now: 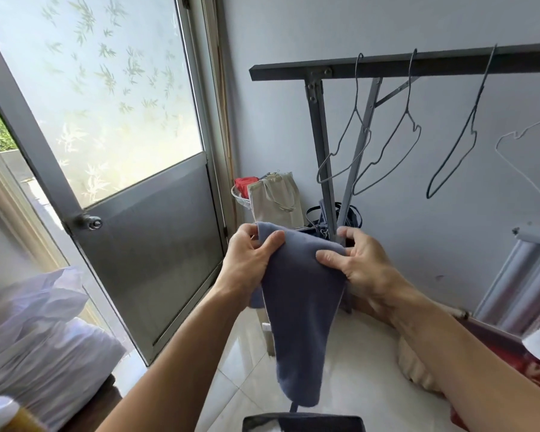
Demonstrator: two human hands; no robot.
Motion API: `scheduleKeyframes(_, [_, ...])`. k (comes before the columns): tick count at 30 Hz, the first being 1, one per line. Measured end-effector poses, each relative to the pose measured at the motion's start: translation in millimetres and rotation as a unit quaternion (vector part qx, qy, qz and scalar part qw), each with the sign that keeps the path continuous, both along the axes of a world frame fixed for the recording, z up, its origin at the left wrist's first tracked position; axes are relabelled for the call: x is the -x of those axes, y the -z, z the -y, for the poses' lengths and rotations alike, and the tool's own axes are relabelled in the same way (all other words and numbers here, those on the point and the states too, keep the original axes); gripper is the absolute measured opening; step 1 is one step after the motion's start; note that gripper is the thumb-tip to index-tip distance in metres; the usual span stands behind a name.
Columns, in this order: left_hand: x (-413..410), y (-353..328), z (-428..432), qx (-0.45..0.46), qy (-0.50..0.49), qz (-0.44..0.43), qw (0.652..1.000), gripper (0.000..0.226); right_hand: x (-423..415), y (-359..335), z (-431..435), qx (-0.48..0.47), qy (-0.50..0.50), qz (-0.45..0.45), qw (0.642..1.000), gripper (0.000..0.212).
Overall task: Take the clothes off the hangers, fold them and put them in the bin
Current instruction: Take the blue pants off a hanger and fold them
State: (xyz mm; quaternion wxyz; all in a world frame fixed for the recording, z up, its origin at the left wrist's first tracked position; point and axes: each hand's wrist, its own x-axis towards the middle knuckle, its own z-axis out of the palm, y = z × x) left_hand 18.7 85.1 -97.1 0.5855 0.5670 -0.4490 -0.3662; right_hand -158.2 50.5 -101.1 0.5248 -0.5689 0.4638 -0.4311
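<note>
I see both hands at centre frame gripping a blue cloth (300,307). My left hand (251,260) pinches its top corner at 9 o'clock; my right hand (360,260) pinches the other corner at 3 o'clock. The cloth hangs narrowing toward a dark bin (303,424) at 6 o'clock. At 1 o'clock, bare hangers (387,151) hang on a rail (387,62).

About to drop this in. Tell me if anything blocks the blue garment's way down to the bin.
Nothing visible does. The blue garment, held by the left hand and right hand, hangs straight over the dark bin at the bottom edge, with open air between.
</note>
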Motion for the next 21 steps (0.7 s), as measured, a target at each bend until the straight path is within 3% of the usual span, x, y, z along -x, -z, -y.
scheduleKeyframes(2, [-3.3,-1.7,3.8,-0.010,-0.050,0.026,0.998,0.035,-4.5,-2.7,0.4,0.021,0.021,0.003,1.000,0.073])
scheduleKeyframes(4, [-6.2,-5.3,5.0,-0.008,-0.050,0.020,0.999,0.038,-7.4,-5.6,-0.1,0.026,0.007,0.031,0.999,0.057])
scheduleKeyframes(8, [-11.3,-14.8,-0.4,0.005,0.014,-0.035,0.999,0.018,-6.3,-9.1,2.6,0.030,-0.011,0.054,0.998,0.025])
scheduleKeyframes(14, [-19.9,-20.6,-6.6,-0.028,0.115,-0.067,0.991,0.047,4.0,-17.9,10.0,0.013,-0.070,0.020,0.997,0.040])
scheduleKeyframes(21, [-16.9,-29.8,-7.6,-0.094,0.121,-0.071,0.986,0.042,6.3,-23.1,12.2,-0.042,-0.088,0.013,0.995,0.037])
